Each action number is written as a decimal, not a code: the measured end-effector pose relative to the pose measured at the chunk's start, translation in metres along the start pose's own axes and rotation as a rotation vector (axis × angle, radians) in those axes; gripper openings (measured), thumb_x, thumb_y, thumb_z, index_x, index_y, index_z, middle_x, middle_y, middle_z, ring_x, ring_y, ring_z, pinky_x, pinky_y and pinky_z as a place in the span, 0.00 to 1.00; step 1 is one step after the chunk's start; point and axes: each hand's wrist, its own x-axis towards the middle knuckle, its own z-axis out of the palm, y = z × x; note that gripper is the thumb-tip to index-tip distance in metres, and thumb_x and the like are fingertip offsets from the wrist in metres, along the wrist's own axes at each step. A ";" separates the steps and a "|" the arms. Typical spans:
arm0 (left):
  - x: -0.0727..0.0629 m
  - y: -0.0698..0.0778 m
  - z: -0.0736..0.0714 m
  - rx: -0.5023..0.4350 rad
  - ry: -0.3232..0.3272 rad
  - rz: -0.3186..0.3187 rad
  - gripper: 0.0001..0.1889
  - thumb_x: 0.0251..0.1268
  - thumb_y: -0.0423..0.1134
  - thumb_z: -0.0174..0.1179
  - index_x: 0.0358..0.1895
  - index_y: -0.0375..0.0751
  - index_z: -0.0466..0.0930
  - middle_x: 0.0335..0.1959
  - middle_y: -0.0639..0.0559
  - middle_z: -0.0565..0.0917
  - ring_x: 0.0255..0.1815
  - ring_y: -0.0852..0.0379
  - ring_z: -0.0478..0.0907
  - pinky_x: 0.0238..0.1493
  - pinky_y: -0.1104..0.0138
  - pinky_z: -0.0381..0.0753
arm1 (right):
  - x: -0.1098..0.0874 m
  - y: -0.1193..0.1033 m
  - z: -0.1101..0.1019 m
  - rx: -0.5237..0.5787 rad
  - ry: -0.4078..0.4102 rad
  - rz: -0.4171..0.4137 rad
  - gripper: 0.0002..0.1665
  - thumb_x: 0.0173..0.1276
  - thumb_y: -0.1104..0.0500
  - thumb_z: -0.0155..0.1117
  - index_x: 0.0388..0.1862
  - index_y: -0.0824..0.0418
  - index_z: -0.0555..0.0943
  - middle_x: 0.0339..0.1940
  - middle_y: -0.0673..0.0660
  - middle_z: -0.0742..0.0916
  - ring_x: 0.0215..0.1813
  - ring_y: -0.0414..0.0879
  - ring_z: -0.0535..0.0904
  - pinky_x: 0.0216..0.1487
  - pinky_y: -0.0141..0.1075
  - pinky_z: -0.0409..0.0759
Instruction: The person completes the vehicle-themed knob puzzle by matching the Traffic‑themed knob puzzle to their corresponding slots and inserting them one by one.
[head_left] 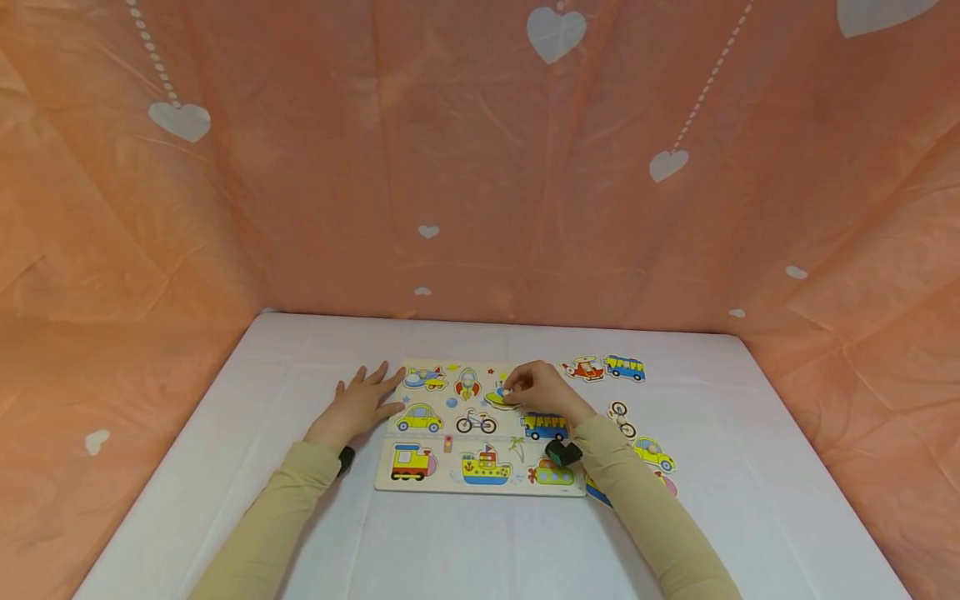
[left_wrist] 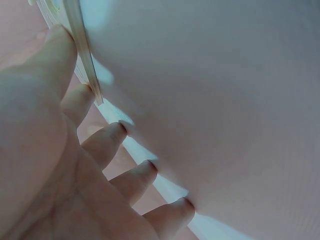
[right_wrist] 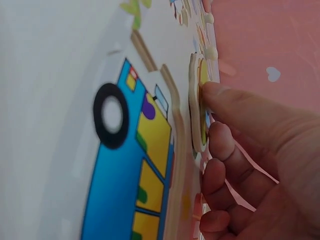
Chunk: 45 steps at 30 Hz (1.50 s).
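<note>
A wooden puzzle board (head_left: 450, 458) printed with vehicles lies on the table. My left hand (head_left: 362, 408) has its fingers spread at the board's left edge. In the left wrist view its thumb and index finger (left_wrist: 77, 102) touch the board's side, the other fingertips resting on the cloth. Over the upper right of the board, my right hand (head_left: 542, 390) pinches a yellow and blue saucer-shaped puzzle piece (head_left: 495, 400). The right wrist view shows that piece (right_wrist: 196, 107) edge-on, tilted up beside the bus recess (right_wrist: 152, 170). Whether it touches the board I cannot tell.
Right of the board lie a helicopter piece (head_left: 585, 368), a bus piece (head_left: 625, 367), a bicycle piece (head_left: 622, 419) and a car piece (head_left: 655, 454). More pieces are partly hidden under the right forearm. A pink curtain (head_left: 480, 167) with hearts hangs behind the table.
</note>
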 end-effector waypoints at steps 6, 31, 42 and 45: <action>0.002 0.000 0.000 0.003 -0.002 -0.001 0.37 0.67 0.55 0.56 0.75 0.47 0.55 0.74 0.35 0.52 0.71 0.25 0.43 0.62 0.30 0.42 | 0.000 -0.001 -0.001 0.005 -0.005 0.014 0.07 0.58 0.58 0.73 0.34 0.58 0.85 0.22 0.52 0.78 0.26 0.44 0.71 0.29 0.34 0.69; 0.000 0.001 -0.002 0.000 0.000 -0.004 0.36 0.67 0.53 0.57 0.75 0.46 0.55 0.74 0.34 0.52 0.71 0.25 0.42 0.62 0.30 0.42 | -0.002 -0.002 -0.002 0.021 -0.031 0.020 0.07 0.60 0.60 0.71 0.37 0.60 0.86 0.26 0.52 0.82 0.27 0.45 0.73 0.29 0.33 0.71; 0.000 0.003 -0.002 0.012 0.001 -0.007 0.36 0.67 0.52 0.58 0.74 0.46 0.56 0.74 0.33 0.53 0.71 0.24 0.44 0.62 0.30 0.43 | -0.004 0.004 -0.008 0.005 -0.058 -0.035 0.12 0.59 0.61 0.72 0.42 0.60 0.85 0.28 0.51 0.82 0.30 0.45 0.74 0.33 0.35 0.75; -0.001 0.003 -0.002 0.011 -0.002 -0.010 0.37 0.67 0.52 0.58 0.75 0.46 0.56 0.74 0.34 0.53 0.71 0.24 0.43 0.62 0.30 0.43 | -0.007 0.006 -0.011 0.008 -0.051 -0.048 0.13 0.58 0.61 0.73 0.42 0.59 0.85 0.30 0.50 0.83 0.31 0.45 0.75 0.34 0.35 0.76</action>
